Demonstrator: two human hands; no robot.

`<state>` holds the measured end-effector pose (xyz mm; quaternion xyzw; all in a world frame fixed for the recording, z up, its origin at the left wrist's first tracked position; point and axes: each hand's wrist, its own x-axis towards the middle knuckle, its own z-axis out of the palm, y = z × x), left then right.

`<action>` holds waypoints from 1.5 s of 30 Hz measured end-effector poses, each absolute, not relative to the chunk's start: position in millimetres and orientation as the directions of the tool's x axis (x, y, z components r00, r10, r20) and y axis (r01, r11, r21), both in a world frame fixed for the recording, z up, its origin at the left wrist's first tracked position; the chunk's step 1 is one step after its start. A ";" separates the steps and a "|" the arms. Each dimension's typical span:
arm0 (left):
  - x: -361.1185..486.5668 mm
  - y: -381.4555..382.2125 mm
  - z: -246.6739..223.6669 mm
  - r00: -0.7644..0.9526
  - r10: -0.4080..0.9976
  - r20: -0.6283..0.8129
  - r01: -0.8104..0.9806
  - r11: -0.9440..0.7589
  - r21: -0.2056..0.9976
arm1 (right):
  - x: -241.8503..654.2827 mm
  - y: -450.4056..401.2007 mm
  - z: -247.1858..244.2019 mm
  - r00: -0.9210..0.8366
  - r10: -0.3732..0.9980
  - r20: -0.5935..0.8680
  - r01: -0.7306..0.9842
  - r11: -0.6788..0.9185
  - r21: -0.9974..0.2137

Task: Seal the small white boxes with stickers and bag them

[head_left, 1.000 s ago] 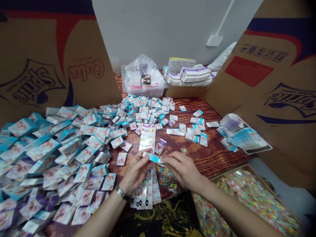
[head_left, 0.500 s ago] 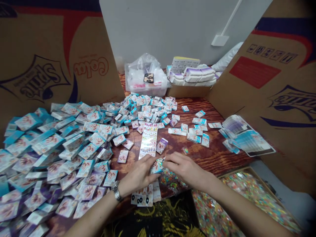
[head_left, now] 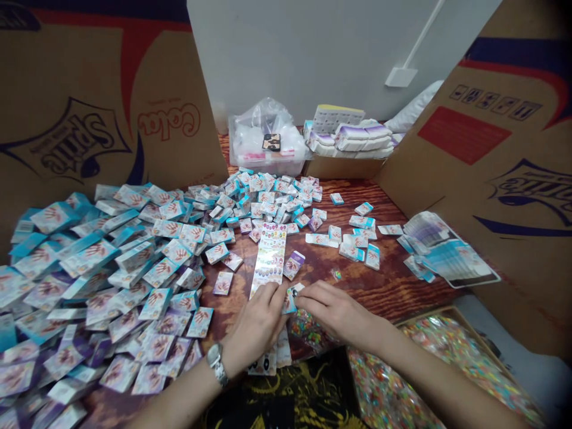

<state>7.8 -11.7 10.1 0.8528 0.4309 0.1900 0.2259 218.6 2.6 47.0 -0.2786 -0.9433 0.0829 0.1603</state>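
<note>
A small blue-and-white carton [head_left: 289,302] is between my two hands, close to the table's front edge. My left hand [head_left: 264,314], with a watch at the wrist, is closed around its left side. From the right, the fingertips of my right hand [head_left: 328,304] pinch together at the carton's upper end, where a white edge shows. My fingers cover much of the carton. Beyond my left hand lies a sticker sheet [head_left: 270,256], and more sheets [head_left: 263,364] stick out below it. A purple-and-white carton [head_left: 294,265] rests beside the sheet. Small bags of coloured pieces [head_left: 307,326] lie under my right hand.
Piled cartons [head_left: 129,286] cover the left side. Several flat cartons [head_left: 355,238] and fanned stacks of card [head_left: 440,247] lie to the right. An open box of colourful bags [head_left: 447,357] stands below the edge. Large cardboard sheets [head_left: 482,149] wall both sides; a plastic tub [head_left: 268,161] is behind.
My left hand has turned over more, its back now facing up and covering more of the carton. The right hand stays at the carton's upper end. The view has shifted slightly.
</note>
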 end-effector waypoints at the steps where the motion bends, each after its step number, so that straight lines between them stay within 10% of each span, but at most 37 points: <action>1: 8.5 -13.2 9.6 0.550 0.823 0.141 0.663 -0.533 0.526 | 216.8 1.3 45.9 -0.778 0.567 0.270 0.516 0.822 -0.240; 10: 12.0 -18.9 7.4 0.501 0.842 0.203 0.705 -0.532 0.469 | 211.3 -10.7 31.1 -0.808 0.397 0.435 0.431 0.902 -0.022; 18: 14.6 -21.7 6.9 0.511 0.833 0.210 0.715 -0.548 0.434 | 206.3 -10.1 32.8 -0.498 0.826 0.266 0.481 0.518 -0.707; 34: 15.2 -22.0 -0.1 0.467 0.832 0.298 0.750 -0.552 0.364 | 197.4 6.9 15.3 -0.217 0.962 -0.164 0.172 -0.128 -0.977; 45: 15.3 -20.0 -1.8 0.472 0.835 0.283 0.702 -0.550 0.452 | 201.5 -1.3 49.1 -0.524 0.848 0.083 0.506 0.388 -0.771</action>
